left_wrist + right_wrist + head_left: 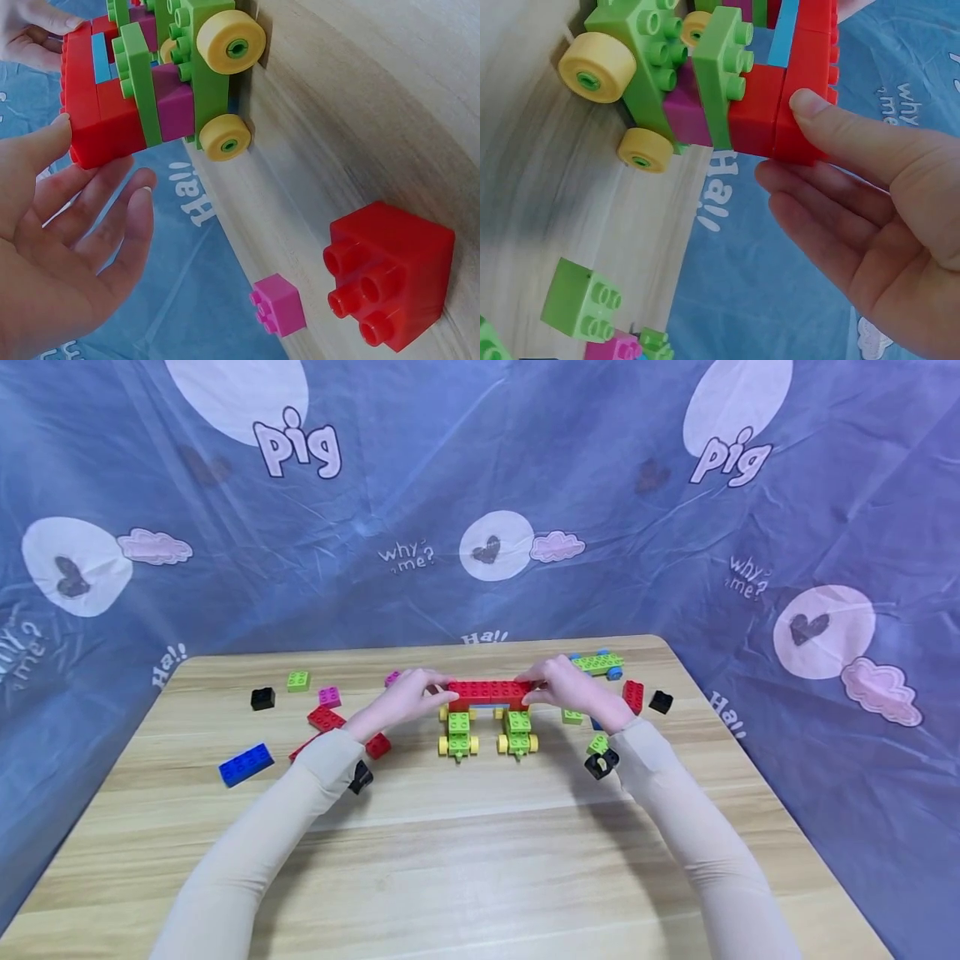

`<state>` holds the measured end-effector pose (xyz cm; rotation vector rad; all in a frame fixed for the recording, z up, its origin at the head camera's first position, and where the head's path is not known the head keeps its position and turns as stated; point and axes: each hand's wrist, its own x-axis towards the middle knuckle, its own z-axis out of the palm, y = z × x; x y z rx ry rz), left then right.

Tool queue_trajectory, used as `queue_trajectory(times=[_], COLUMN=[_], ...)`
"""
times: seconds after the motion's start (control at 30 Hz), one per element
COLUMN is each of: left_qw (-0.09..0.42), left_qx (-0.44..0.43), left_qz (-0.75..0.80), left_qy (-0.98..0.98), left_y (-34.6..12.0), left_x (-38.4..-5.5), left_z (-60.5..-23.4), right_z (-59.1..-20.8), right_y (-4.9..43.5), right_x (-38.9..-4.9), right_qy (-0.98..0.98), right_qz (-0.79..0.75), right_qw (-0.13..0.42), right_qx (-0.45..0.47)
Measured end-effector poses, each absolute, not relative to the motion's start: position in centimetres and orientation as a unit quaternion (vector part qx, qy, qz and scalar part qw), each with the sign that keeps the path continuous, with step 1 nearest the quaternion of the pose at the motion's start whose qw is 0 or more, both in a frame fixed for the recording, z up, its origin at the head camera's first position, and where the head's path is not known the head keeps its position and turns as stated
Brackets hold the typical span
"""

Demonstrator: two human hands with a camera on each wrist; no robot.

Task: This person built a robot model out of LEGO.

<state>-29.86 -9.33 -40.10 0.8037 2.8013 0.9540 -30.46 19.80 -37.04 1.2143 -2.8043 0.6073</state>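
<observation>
Two rows of red building bricks top a built toy that stands on the table, bridging two green wheeled bases with yellow wheels. In the wrist views, purple bricks, green bricks and a blue piece show between bases and top. My left hand pinches the left end of the top red bricks, thumb on the near side. At the other end, my right hand pinches the red brick between thumb and fingers. The far ends of the fingers are partly hidden behind the bricks.
Left of the toy lie a blue brick, a black brick, a pink brick and several red ones. To the right are a green piece with blue wheels, a red brick and a black ring-shaped piece.
</observation>
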Motion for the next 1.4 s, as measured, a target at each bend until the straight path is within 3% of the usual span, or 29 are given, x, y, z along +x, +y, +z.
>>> queue_trajectory(times=[0.23, 0.53, 0.77, 1.03, 1.4], left_qw=[0.03, 0.027, 0.044, 0.067, 0.03], left_qx=[0.272, 0.267, 0.254, 0.25, 0.281], left_qz=[0.313, 0.32, 0.317, 0.344, 0.337], left_qy=[0.909, 0.909, 0.913, 0.903, 0.898], left_y=[-9.4, -9.2, -9.1, -9.7, -9.8], left_x=[-29.6, -29.7, -29.6, -29.4, -29.7], left_z=[-40.2, -40.2, -40.0, -40.2, -40.4], right_z=[-37.2, -37.3, -37.2, -38.0, -38.5], right_y=[20.1, 19.6, 19.2, 18.8, 18.8], right_x=[-30.5, -30.0, -29.5, -29.7, -30.3], right_qy=[-0.903, -0.904, -0.916, -0.904, -0.891], right_qz=[0.217, 0.156, 0.137, 0.165, 0.178], right_qw=[-0.002, 0.035, 0.009, 0.036, 0.053], right_qx=[0.37, 0.396, 0.377, 0.392, 0.413])
